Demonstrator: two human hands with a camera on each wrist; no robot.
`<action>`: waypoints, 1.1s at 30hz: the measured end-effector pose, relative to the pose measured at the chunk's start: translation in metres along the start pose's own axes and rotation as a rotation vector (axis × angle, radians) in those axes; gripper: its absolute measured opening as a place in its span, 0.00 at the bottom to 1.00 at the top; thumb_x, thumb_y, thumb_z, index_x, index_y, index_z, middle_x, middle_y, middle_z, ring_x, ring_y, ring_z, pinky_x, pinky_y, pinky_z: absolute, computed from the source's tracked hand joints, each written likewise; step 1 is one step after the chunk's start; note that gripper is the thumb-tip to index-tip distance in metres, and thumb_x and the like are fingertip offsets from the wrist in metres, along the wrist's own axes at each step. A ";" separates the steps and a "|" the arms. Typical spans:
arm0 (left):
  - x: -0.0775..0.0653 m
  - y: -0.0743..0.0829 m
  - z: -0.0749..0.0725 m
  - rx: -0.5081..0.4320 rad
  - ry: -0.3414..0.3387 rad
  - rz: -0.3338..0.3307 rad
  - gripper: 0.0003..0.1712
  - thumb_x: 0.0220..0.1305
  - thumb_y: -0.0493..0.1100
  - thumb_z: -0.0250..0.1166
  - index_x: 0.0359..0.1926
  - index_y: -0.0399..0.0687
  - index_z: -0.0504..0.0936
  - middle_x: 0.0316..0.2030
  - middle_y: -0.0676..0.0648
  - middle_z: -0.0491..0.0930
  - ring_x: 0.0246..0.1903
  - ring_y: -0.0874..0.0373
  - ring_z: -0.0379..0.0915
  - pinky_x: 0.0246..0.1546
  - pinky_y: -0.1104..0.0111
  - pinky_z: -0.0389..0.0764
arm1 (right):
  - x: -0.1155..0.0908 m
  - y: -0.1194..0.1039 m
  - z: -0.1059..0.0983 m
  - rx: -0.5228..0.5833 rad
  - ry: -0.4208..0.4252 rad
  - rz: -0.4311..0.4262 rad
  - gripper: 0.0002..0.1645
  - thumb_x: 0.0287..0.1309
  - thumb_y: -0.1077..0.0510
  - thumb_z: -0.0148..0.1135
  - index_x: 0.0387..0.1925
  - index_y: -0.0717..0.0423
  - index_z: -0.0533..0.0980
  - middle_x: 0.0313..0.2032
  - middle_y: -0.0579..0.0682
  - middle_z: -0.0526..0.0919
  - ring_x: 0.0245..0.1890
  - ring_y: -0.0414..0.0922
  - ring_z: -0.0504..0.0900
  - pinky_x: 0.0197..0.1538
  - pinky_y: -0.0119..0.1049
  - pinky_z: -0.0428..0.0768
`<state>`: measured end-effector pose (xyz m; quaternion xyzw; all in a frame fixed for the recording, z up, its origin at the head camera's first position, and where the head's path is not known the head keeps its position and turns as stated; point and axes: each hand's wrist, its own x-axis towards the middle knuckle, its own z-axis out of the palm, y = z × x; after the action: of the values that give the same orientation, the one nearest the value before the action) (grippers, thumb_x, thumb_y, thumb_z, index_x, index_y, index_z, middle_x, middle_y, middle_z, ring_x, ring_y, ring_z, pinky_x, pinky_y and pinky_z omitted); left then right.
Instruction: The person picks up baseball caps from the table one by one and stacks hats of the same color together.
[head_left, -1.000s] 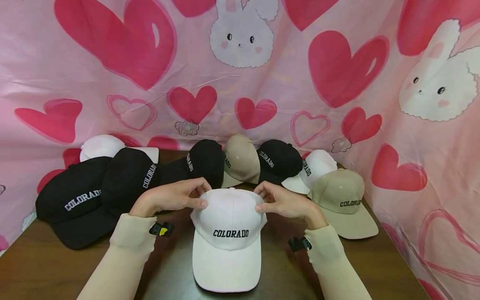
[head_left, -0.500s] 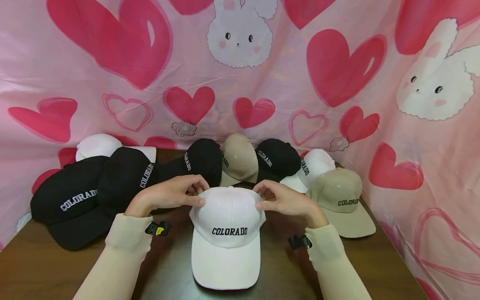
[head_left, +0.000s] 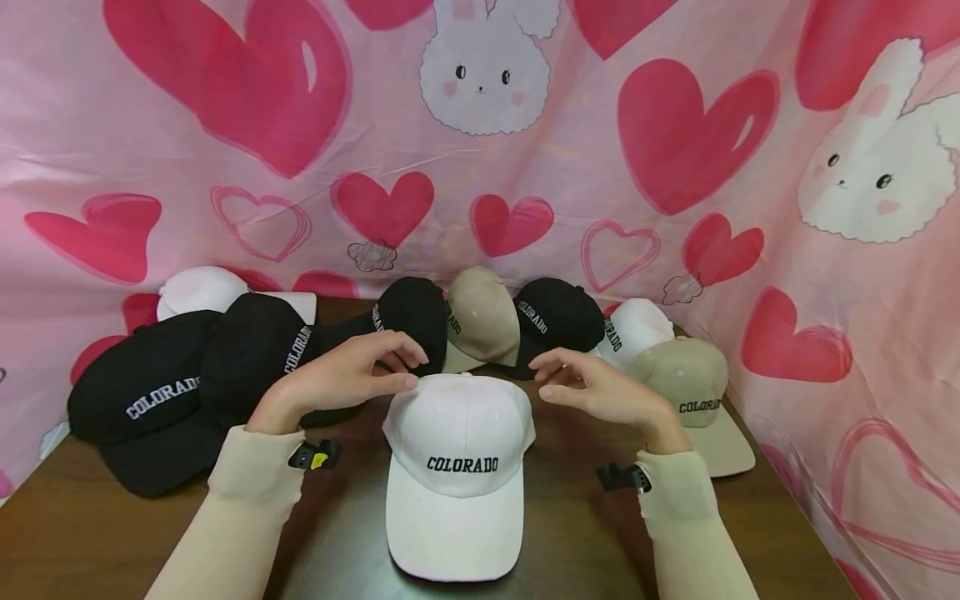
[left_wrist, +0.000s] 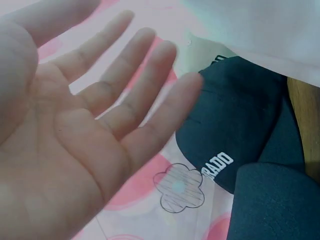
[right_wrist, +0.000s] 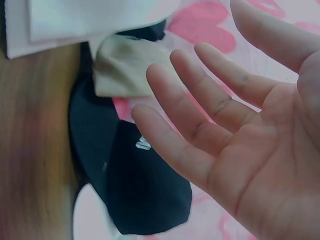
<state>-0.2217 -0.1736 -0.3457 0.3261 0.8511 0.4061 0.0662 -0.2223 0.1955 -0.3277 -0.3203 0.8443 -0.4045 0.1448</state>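
A white cap (head_left: 462, 437) with black COLORADO lettering sits on the table in the head view, its brim toward me. Just off the upper left of its crown is my left hand (head_left: 352, 375), the fingers bent loosely and holding nothing. My right hand (head_left: 600, 390) hovers to the right of the crown, apart from it and free of any object. Both palms look bare in the wrist views, where the left hand (left_wrist: 95, 120) and the right hand (right_wrist: 240, 130) have spread, relaxed fingers. Part of the white cap (right_wrist: 90, 20) shows at the top of the right wrist view.
Behind the hands stands a row of caps: two black caps (head_left: 142, 400) at left, a white cap (head_left: 201, 292) behind them, a beige cap (head_left: 482, 317) in the middle and another beige cap (head_left: 678, 375) at right. A pink curtain (head_left: 562, 150) backs the brown table (head_left: 82, 533).
Both hands have let go of the white cap's crown. The right hand has moved away to the right, the left slightly up. The cap stays in place.
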 end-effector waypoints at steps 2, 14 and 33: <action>0.002 0.002 0.001 0.008 0.036 0.038 0.21 0.59 0.48 0.69 0.52 0.57 0.74 0.47 0.54 0.74 0.45 0.59 0.74 0.47 0.62 0.78 | -0.004 -0.005 -0.005 -0.011 0.031 -0.005 0.20 0.62 0.63 0.61 0.55 0.56 0.70 0.48 0.54 0.76 0.47 0.53 0.75 0.51 0.51 0.75; 0.012 0.021 0.010 0.064 0.246 0.158 0.24 0.58 0.53 0.69 0.55 0.66 0.72 0.51 0.60 0.68 0.49 0.63 0.68 0.52 0.59 0.75 | -0.020 0.037 -0.039 -0.036 0.333 0.026 0.21 0.63 0.55 0.62 0.56 0.49 0.71 0.49 0.51 0.78 0.47 0.46 0.77 0.46 0.36 0.78; 0.024 0.042 0.031 0.112 0.331 0.316 0.30 0.57 0.49 0.70 0.60 0.63 0.70 0.60 0.59 0.65 0.58 0.63 0.59 0.56 0.61 0.70 | -0.023 0.061 -0.099 -0.214 0.618 0.251 0.28 0.67 0.47 0.55 0.63 0.55 0.66 0.51 0.59 0.75 0.51 0.54 0.74 0.48 0.43 0.77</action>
<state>-0.2077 -0.1195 -0.3320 0.3874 0.8099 0.4117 -0.1566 -0.2809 0.2982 -0.3129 -0.0898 0.9187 -0.3704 -0.1035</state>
